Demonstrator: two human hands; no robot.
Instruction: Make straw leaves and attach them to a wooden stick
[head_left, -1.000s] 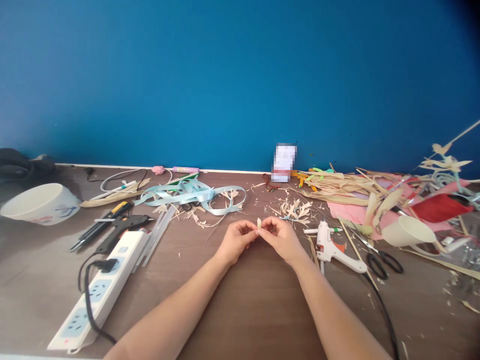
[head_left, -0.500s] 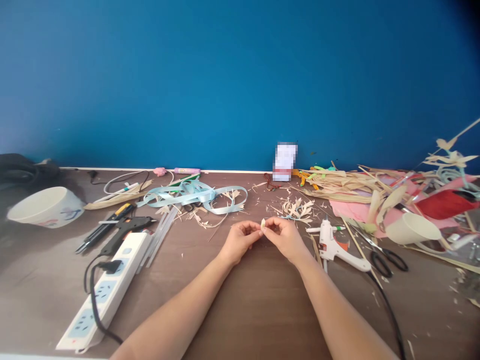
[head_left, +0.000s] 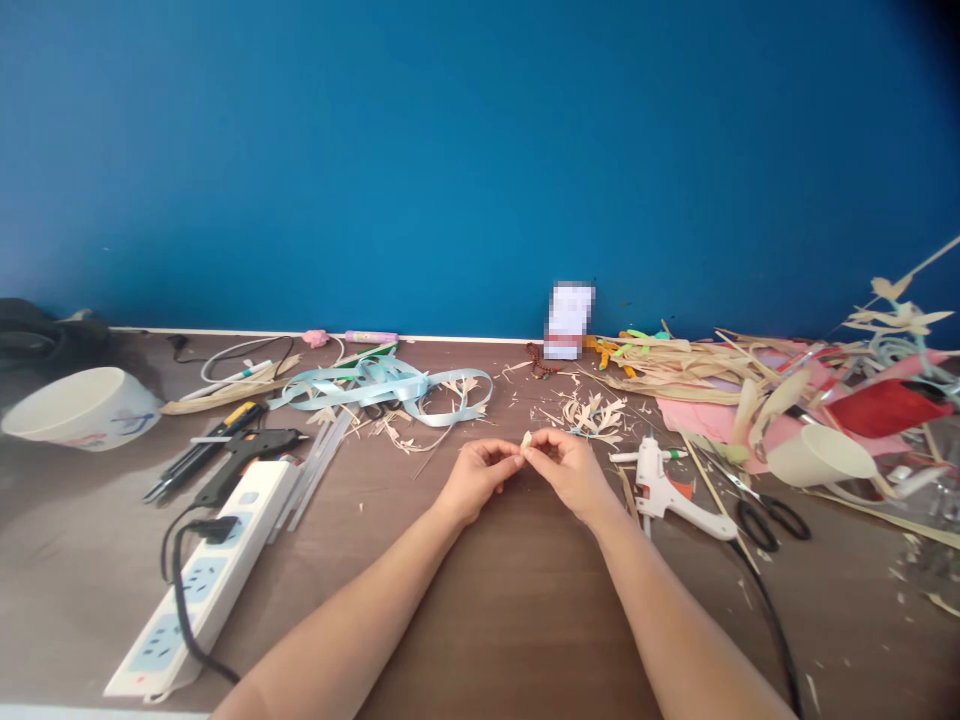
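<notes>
Pinched between fingertips above the table is a small pale petal-like piece (head_left: 526, 439), of the same colour as the dried husk strips about. My right hand (head_left: 568, 472) grips it with thumb and forefinger. My left hand (head_left: 478, 480) is closed too, its thumb and finger meeting at the piece's lower left side; the fingers hide most of it. Just behind the hands lies a cluster of pale petal shapes (head_left: 595, 415) with scraps round it. A white glue gun (head_left: 660, 490) lies to the right of my right hand, beside black-handled scissors (head_left: 772, 515).
Left are a white power strip (head_left: 206, 585), a black glue gun (head_left: 244, 460), clear glue sticks (head_left: 319, 470), a utility knife (head_left: 202, 450) and a white bowl (head_left: 82, 405). Blue ribbon (head_left: 397, 390) lies behind. Husk strips (head_left: 690, 360) and a paper cup (head_left: 817, 458) crowd the right.
My fingers have shifted slightly around the pale piece, and less of it shows. The left-hand fingers sit a little lower. The view has moved slightly; nothing else has changed place.
</notes>
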